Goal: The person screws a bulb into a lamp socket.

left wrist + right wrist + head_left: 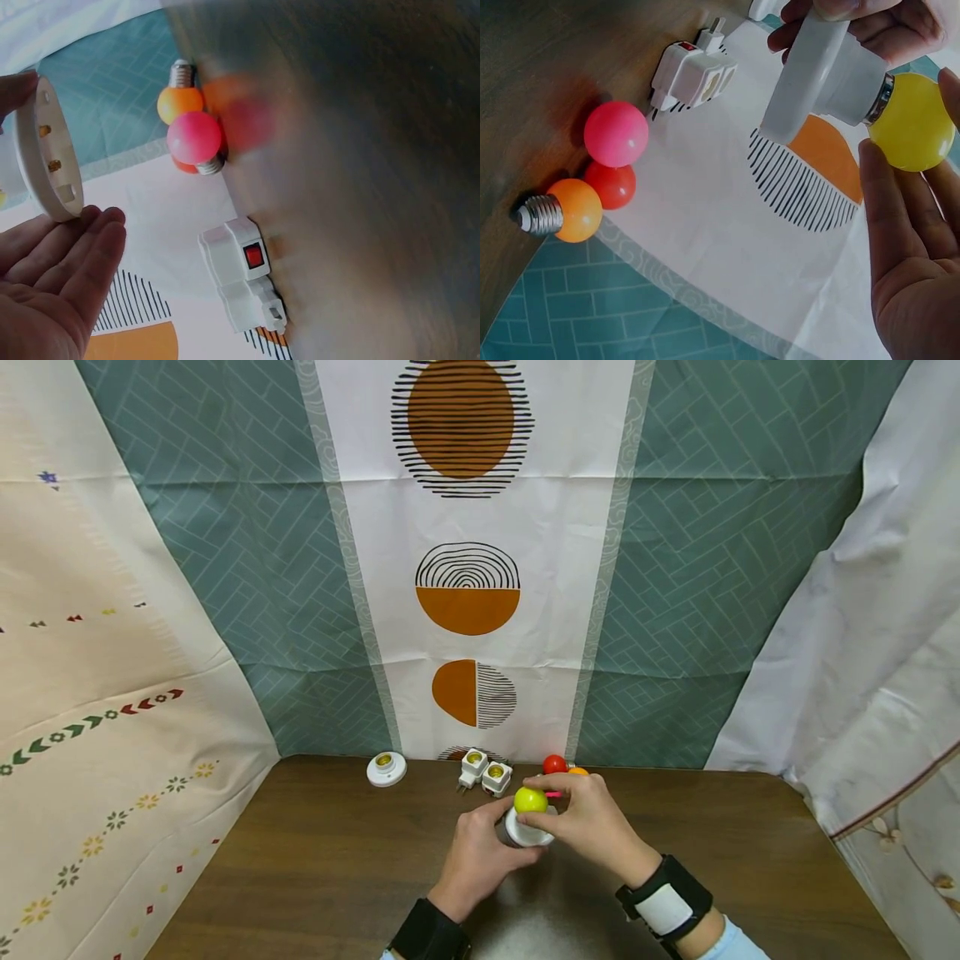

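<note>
My left hand (483, 852) grips a white round-based lamp holder (523, 835) by its rim, above the wooden table. The yellow light bulb (531, 800) is held by the fingers and thumb of my right hand (588, 818). In the right wrist view, the metal base of the bulb sits mostly inside the socket mouth, with a thin silver band showing. The left wrist view shows the underside of the lamp holder (51, 154), with two brass screws inside it.
At the back of the table (337, 852) are another white round lamp holder (386, 771) and two white plug-in sockets (694, 75). Right of them lie a pink bulb (616, 133), a red bulb (611, 185) and an orange bulb (579, 211). Patterned cloth (555, 610) hangs behind.
</note>
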{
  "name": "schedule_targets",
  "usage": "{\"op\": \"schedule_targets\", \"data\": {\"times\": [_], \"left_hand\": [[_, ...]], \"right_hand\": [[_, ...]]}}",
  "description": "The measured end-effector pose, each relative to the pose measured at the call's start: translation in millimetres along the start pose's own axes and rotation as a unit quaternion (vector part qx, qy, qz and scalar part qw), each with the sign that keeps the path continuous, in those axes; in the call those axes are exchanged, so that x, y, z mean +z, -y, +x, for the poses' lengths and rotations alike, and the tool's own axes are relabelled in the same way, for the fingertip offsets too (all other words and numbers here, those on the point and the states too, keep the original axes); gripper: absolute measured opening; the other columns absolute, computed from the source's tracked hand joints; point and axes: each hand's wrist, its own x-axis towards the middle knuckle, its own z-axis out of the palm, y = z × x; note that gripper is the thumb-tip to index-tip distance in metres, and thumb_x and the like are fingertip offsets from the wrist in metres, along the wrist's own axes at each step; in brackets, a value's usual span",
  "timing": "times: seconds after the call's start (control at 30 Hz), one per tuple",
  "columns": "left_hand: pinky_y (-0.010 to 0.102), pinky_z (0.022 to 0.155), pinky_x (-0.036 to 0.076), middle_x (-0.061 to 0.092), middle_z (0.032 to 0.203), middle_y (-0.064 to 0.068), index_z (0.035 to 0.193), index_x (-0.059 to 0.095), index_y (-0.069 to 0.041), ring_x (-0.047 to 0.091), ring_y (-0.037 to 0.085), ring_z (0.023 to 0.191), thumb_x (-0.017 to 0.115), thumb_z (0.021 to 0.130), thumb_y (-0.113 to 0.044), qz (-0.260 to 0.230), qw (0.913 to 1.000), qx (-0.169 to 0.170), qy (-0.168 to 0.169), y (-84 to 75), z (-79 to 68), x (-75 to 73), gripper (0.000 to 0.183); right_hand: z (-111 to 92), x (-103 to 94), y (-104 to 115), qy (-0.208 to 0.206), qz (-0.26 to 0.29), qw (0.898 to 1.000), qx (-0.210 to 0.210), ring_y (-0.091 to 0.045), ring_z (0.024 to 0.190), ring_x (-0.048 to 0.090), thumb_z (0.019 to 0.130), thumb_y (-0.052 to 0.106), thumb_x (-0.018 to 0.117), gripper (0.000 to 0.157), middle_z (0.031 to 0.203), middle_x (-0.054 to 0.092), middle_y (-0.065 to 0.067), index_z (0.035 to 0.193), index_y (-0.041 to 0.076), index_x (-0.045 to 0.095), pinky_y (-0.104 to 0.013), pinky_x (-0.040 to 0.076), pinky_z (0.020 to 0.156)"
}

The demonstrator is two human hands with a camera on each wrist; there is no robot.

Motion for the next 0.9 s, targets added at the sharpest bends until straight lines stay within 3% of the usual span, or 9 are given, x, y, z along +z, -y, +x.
{"op": "schedule_targets", "data": {"times": [0.57,0.73,0.9], "left_hand": [[0.033,0.078,0.048,0.058,0.103,-0.015,0.116,0.061,-0.023,0.053,0.004,0.09,0.079,0.067,-0.049,0.014,0.9995,0.03,-0.002,0.7,1.5,-2.3,0.058],[0.029,0.081,0.046,0.058,0.108,-0.016,0.119,0.061,-0.022,0.054,0.002,0.093,0.078,0.068,-0.049,0.008,0.9995,0.03,-0.005,0.8,0.9,-3.2,0.06],[0.029,0.083,0.045,0.059,0.11,-0.014,0.119,0.061,-0.021,0.055,0.003,0.097,0.078,0.067,-0.049,0.007,0.9991,0.036,-0.019,2.1,2.4,-6.6,0.061]], "right_hand": [[-1.3,-0.4,-0.4,0.0,-0.006,1.0,-0.008,-0.005,0.084,0.058,0.067,0.031,0.082,0.043,0.1,0.063,0.013,0.107,0.02,0.068,-0.026,0.05,0.066],[-1.1,-3.3,-0.1,0.018,-0.003,1.0,0.007,-0.005,0.087,0.058,0.066,0.034,0.082,0.049,0.106,0.061,0.015,0.111,0.024,0.066,-0.027,0.05,0.067],[0.4,-7.7,-1.2,0.036,0.001,0.999,-0.006,-0.007,0.093,0.057,0.067,0.034,0.082,0.056,0.115,0.059,0.013,0.118,0.023,0.063,-0.031,0.05,0.071]]}}
